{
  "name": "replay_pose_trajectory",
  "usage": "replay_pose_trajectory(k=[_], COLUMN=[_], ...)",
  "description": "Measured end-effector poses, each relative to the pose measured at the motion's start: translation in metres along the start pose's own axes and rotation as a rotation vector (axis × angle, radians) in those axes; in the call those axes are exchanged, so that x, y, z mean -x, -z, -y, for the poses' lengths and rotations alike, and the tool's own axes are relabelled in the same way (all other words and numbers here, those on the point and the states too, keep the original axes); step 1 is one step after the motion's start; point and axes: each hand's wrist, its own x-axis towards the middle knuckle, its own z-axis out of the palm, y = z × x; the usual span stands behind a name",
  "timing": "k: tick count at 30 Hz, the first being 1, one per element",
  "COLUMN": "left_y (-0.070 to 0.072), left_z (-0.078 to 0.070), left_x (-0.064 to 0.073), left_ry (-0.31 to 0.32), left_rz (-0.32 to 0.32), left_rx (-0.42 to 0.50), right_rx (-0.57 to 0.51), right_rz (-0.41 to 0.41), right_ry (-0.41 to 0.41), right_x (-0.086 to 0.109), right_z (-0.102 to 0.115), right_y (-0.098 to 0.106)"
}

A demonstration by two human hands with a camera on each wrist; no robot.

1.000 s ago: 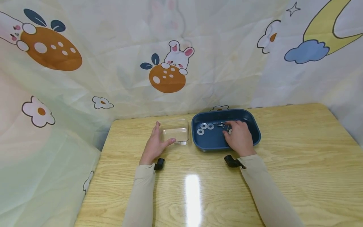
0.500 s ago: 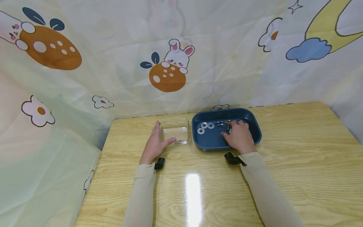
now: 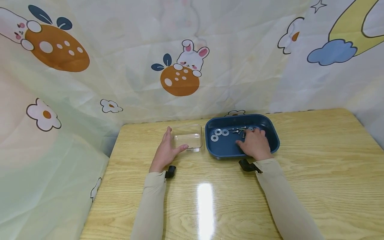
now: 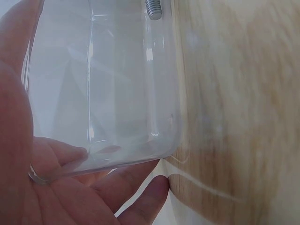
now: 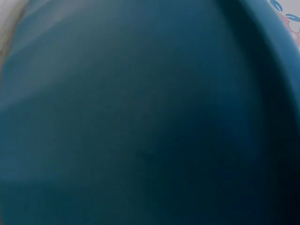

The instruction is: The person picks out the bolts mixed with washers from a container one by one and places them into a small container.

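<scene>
My left hand [image 3: 166,150] holds a clear plastic box [image 3: 192,136] at its left corner, thumb along the near side and fingers along the left side. In the left wrist view, the threaded end of a screw [image 4: 153,9] shows inside that box. My right hand [image 3: 256,144] reaches down into a dark blue tray [image 3: 222,151], thumb spread away from the bent fingers. Some of its fingertips are hidden. Beside it lie several screws [image 3: 240,130] and flat washers [image 3: 218,132]. The right wrist view holds only the blurred blue tray wall.
Box and tray stand side by side on a wooden table [image 3: 186,200], near its back edge. A printed cloth [image 3: 135,66] hangs behind and to the left.
My right hand has shifted slightly inside the tray, and its thumb now stands farther from the fingers. A washer beyond the fingers has come into view. My left hand stays on the box.
</scene>
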Motion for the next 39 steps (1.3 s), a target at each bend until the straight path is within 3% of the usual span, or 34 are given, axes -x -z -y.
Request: replay_pose_trajectory(k=[26, 39], left_y=[0.000, 0.000], left_z=[0.000, -0.002], left_x=[-0.001, -0.001], left_ry=[0.010, 0.016], left_rz=[0.005, 0.000], left_rx=[-0.012, -0.010], right_rx=[-0.064, -0.037], right_rz=[0.073, 0.095], right_ry=[-0.046, -0.063], right_x=[-0.010, -0.012], right_z=[0.008, 0.008], right_y=[0.008, 0.006])
